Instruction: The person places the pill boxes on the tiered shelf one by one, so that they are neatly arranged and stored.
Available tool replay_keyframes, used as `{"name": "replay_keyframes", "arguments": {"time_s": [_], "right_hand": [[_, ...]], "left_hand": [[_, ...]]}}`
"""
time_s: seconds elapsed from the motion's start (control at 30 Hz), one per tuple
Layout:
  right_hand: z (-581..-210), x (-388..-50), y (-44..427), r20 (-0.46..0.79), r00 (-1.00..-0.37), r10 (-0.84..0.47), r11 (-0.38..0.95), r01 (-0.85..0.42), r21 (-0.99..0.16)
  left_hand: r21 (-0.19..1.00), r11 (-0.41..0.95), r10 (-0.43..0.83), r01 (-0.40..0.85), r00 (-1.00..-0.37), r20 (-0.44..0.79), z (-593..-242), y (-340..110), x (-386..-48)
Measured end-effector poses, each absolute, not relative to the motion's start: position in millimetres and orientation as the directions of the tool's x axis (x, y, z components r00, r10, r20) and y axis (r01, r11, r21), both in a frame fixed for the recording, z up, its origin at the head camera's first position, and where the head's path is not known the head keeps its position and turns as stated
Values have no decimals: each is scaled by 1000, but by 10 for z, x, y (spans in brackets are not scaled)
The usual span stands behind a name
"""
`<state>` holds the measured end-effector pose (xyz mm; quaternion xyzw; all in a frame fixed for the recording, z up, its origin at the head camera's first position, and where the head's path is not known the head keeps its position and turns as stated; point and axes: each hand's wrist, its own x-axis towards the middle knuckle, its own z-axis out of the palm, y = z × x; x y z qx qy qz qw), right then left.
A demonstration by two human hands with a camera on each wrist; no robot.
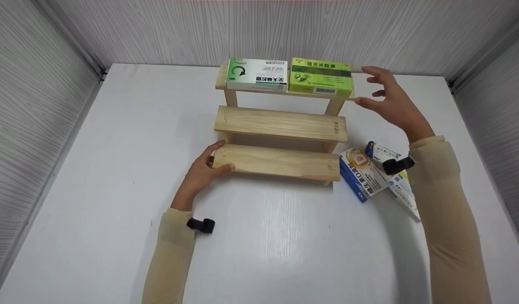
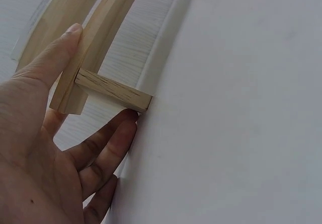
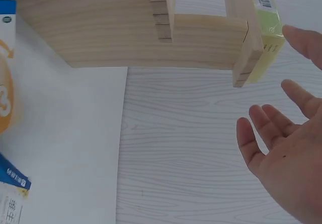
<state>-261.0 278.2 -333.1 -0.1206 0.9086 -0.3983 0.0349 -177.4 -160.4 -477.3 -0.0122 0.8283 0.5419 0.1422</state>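
A three-tier wooden rack (image 1: 280, 122) stands on the white table. My left hand (image 1: 202, 172) holds the left end of its lowest step, thumb on the board's face; in the left wrist view the other fingers lie beside the wooden leg (image 2: 113, 88). On the top tier sit a white-and-green medicine box (image 1: 257, 75) and a bright green medicine box (image 1: 320, 77), side by side. My right hand (image 1: 392, 101) is just right of the top tier, fingers spread and loosely bent. In the right wrist view a gap separates it from the green box (image 3: 269, 32), and nothing is in its grasp.
Right of the rack lie a blue-and-white vitamin D box (image 1: 362, 173), a smaller blue-and-white box (image 1: 384, 152) and a white-and-yellow box (image 1: 405, 196), partly covered by the right forearm. Pale wood-grain walls (image 1: 259, 29) enclose the table at the back and sides.
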Motion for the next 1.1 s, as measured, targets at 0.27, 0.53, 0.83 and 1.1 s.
{"name": "replay_keyframes", "arguments": {"time_s": [0.27,0.53,0.83,1.1], "right_hand": [[-3513,-2330,3010,28,-978,-209,665,-163,-729],[-3737,-2011,3148,-21,-982,-190,715,-124,-688],[-3975,-1615,3266,-146,-980,-132,734,2,-679],[-4169,-1254,3325,-238,-967,-89,757,89,-647]], "left_hand": [[891,419,131,-177,-959,-252,-4783,-1610,-1777],[898,404,143,-172,-958,-248,-4779,-1607,-1765],[900,397,138,-179,-958,-252,-4769,-1602,-1757],[906,386,143,-174,-959,-245,-4764,-1606,-1754]]}}
